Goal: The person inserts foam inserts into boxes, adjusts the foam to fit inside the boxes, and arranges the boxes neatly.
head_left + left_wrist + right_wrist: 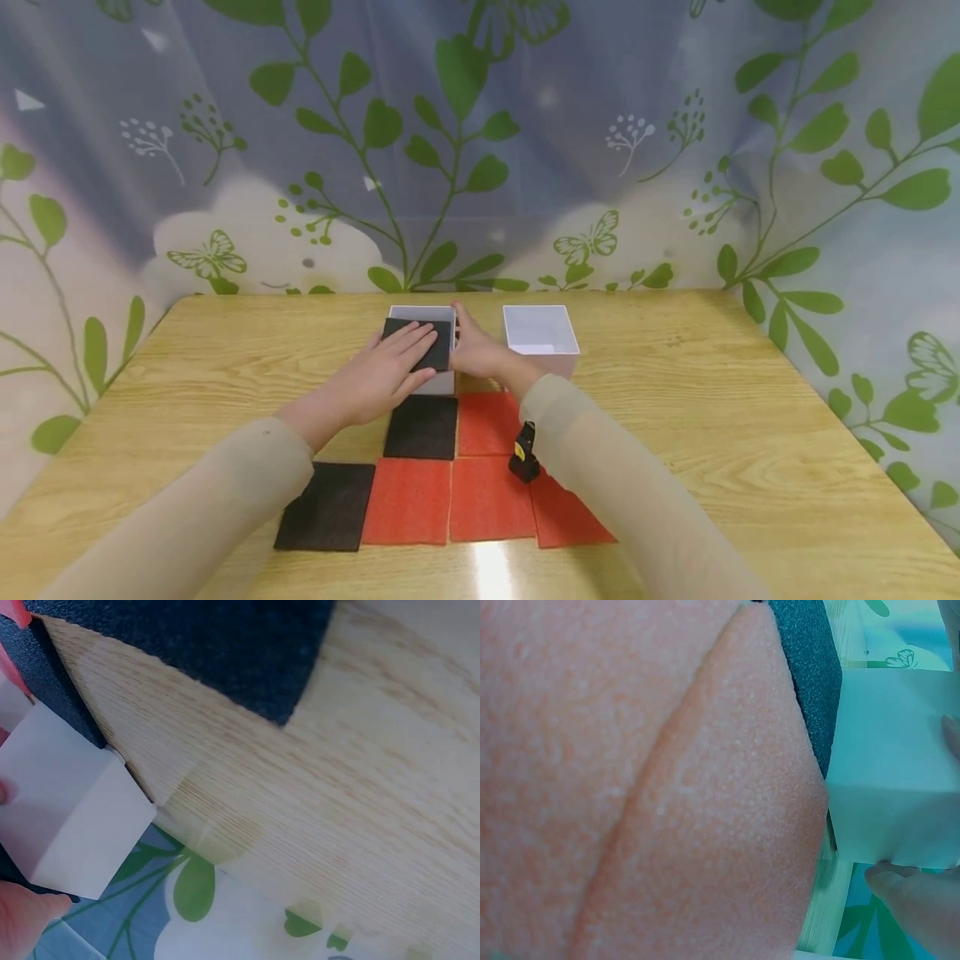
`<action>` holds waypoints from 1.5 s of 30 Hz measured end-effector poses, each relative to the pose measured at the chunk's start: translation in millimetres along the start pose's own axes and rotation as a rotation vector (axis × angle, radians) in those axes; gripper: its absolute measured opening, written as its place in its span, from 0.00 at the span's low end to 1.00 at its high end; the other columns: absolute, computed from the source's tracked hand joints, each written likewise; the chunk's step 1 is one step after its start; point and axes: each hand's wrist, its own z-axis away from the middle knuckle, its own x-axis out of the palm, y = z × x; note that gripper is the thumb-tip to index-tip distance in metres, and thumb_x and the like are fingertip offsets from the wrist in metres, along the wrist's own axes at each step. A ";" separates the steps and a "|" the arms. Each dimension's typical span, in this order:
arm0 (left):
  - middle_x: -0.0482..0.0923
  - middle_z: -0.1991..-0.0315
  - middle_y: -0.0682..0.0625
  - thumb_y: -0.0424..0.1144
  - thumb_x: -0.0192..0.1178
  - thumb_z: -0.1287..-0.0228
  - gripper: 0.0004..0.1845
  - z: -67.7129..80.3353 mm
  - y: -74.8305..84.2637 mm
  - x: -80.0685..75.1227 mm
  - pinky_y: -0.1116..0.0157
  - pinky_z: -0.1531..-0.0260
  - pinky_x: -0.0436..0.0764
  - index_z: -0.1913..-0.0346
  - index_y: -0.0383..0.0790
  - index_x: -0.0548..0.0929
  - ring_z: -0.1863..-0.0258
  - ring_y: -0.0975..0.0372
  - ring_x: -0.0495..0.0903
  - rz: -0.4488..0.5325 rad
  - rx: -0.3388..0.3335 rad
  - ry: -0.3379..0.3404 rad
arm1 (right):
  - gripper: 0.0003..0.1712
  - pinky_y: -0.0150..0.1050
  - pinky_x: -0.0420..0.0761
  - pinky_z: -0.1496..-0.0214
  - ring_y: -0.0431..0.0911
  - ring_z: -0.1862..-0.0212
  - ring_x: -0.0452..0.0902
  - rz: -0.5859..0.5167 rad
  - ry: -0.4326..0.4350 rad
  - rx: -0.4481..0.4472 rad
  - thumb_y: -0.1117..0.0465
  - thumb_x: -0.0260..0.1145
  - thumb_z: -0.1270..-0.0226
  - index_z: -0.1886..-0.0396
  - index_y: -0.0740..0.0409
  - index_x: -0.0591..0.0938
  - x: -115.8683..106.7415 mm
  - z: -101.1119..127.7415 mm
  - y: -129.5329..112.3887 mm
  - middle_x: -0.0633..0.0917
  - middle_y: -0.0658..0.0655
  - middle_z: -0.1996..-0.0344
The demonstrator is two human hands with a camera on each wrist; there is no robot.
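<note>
On the left white box (423,313), which is open-topped, a black felt-like square (442,333) lies tilted across the opening. My left hand (386,367) rests on this square with its fingers straight, its thumb lower over the box's front wall. At the box's right side, my right hand (480,348) grips the wall, the fingers partly hidden. The box's pale walls (82,802) also show in the left wrist view. Right of that hand stands a second white box (540,325), also open-topped.
Below the boxes lie a black square (422,427) and a red square (483,423). Nearer me is a row with one black square (327,506) and several red squares (407,500). A leaf-printed curtain (465,167) hangs behind the wooden table (262,350).
</note>
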 end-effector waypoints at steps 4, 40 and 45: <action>0.51 0.28 0.46 0.57 0.37 0.28 0.34 -3.1 1.8 0.4 0.41 0.38 0.50 0.28 0.40 0.55 0.29 0.54 0.47 -0.008 0.003 0.004 | 0.56 0.45 0.64 0.37 0.56 0.32 0.55 -0.007 -0.001 -0.015 0.69 0.68 0.46 0.27 0.54 0.41 -1.1 0.5 0.6 0.54 0.63 0.31; 0.51 0.28 0.44 0.52 0.39 0.27 0.31 -18.8 -2.5 3.7 0.42 0.38 0.50 0.28 0.37 0.55 0.29 0.54 0.46 -0.074 -0.022 0.032 | 0.59 0.45 0.65 0.37 0.57 0.33 0.56 0.012 -0.029 -0.058 0.66 0.71 0.47 0.27 0.58 0.39 -0.5 1.5 2.3 0.52 0.66 0.31; 0.51 0.28 0.43 0.53 0.39 0.27 0.31 -20.7 -3.4 3.5 0.42 0.38 0.51 0.29 0.37 0.56 0.29 0.53 0.46 -0.079 -0.018 0.032 | 0.59 0.45 0.65 0.37 0.56 0.33 0.57 0.025 -0.018 -0.055 0.64 0.72 0.47 0.27 0.58 0.40 -0.5 3.2 1.2 0.53 0.65 0.31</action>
